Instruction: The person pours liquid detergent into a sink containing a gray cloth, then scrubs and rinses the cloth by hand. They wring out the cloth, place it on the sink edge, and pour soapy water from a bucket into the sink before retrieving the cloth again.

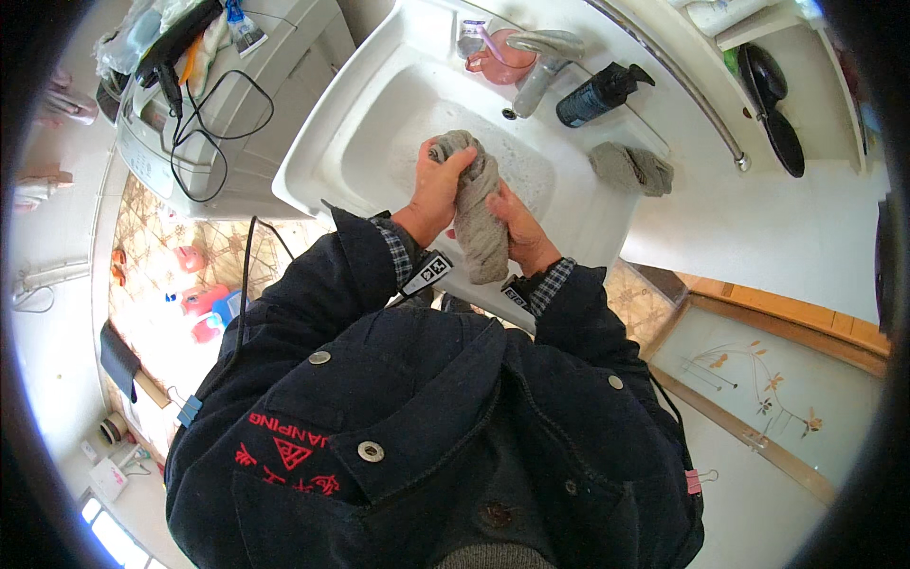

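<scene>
Both of my hands grip a grey towel (475, 213), bunched and twisted into a thick roll. My left hand (437, 181) holds its upper end, thumb pressed across the top. Lower down on the other side, my right hand (525, 226) is closed around the roll; some of its fingers are hidden behind the cloth. The towel is held above the near part of a white ceramic washbasin (362, 142), whose bowl shows small bubbles or droplets. Beyond my hands, a chrome faucet (538, 89) stands at the basin's back.
A pink cup (503, 60), a dark pump bottle (593, 98) and a folded grey cloth (631, 168) sit on the basin's rim. To the left, a hair dryer (170, 53) with a looped cord lies on a washing machine (249, 135). Bottles (206, 300) stand on the floor.
</scene>
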A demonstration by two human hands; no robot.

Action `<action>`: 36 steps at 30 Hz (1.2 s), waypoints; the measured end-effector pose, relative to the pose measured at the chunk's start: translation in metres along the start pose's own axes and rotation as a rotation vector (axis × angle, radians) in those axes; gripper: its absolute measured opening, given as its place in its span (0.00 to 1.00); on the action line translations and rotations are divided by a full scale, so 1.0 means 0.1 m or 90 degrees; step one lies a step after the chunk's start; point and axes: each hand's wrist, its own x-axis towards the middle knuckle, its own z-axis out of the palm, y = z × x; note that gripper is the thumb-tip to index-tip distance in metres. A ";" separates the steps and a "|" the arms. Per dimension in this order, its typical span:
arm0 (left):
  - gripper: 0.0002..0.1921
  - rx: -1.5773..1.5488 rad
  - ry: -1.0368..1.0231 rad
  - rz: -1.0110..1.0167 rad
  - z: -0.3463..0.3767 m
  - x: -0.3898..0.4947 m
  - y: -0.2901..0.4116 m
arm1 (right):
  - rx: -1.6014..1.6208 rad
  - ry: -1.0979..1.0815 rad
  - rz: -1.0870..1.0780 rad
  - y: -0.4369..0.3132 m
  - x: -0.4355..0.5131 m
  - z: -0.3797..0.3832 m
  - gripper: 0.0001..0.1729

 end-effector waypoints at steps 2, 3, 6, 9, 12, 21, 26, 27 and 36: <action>0.27 0.083 0.005 -0.009 -0.01 0.00 0.04 | -0.040 0.021 0.031 -0.01 -0.02 0.03 0.37; 0.30 0.131 -0.007 -0.043 -0.02 -0.01 0.08 | -0.059 0.036 0.039 -0.02 -0.03 0.04 0.36; 0.35 0.230 -0.154 -0.113 -0.05 -0.03 0.26 | -0.020 0.031 0.043 -0.07 -0.07 0.10 0.36; 0.35 0.266 -0.316 -0.159 -0.12 0.03 0.52 | 0.045 0.031 0.046 -0.11 -0.12 0.17 0.35; 0.28 0.431 -0.351 -0.112 -0.23 0.13 0.69 | 0.056 0.063 0.039 -0.14 -0.17 0.24 0.35; 0.21 -0.033 -0.274 -0.213 -0.18 0.24 0.34 | 0.069 0.063 0.119 -0.21 -0.13 0.28 0.25; 0.17 -0.037 -0.222 -0.225 -0.22 0.24 0.14 | -0.237 0.107 0.123 -0.18 0.04 0.18 0.24; 0.16 0.002 -0.195 -0.231 -0.23 0.25 0.09 | -0.271 0.113 0.115 -0.15 0.07 0.16 0.23; 0.16 0.328 0.043 -0.103 -0.31 0.35 -0.31 | -0.467 0.166 0.106 0.11 0.25 -0.13 0.14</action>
